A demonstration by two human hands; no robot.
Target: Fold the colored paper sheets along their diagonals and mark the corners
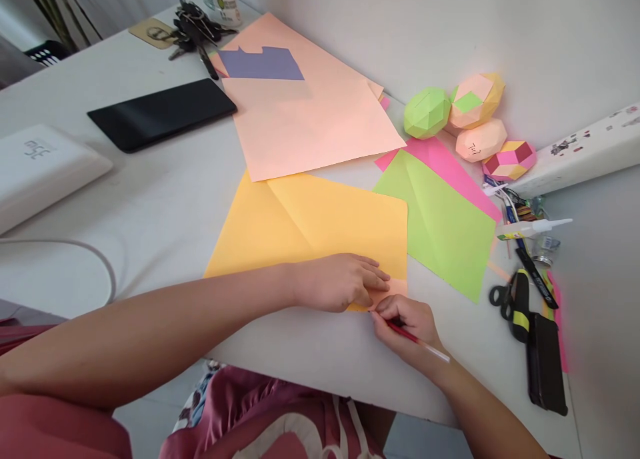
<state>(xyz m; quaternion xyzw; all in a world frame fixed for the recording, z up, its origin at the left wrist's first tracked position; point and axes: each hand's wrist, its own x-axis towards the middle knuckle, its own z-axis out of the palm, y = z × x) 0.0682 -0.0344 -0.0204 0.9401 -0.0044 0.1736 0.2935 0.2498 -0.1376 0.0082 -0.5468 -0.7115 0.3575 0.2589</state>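
A sheet of yellow paper [345, 212] with a crease lies at the table's front edge. On its lower right corner rests a small peach paper piece [397, 286], partly covered by my fingers. My left hand [345, 282] lies flat over both, fingers stretched out and pressing on the peach piece. My right hand [407, 319] grips a red pen [404, 332] with a clear end. The pen's tip touches down near the left fingertips, by the paper's bottom edge. Whether it has left a line there is too small to tell.
Peach sheets [310, 126] with a purple piece [265, 64] lie behind; green [440, 226] and pink paper [435, 152] lie right. Folded paper solids [427, 112], a glue bottle [525, 229], scissors [503, 298], a cutter [521, 306] and a black case [546, 362] line the right. A phone [163, 114] and keys [193, 29] sit left.
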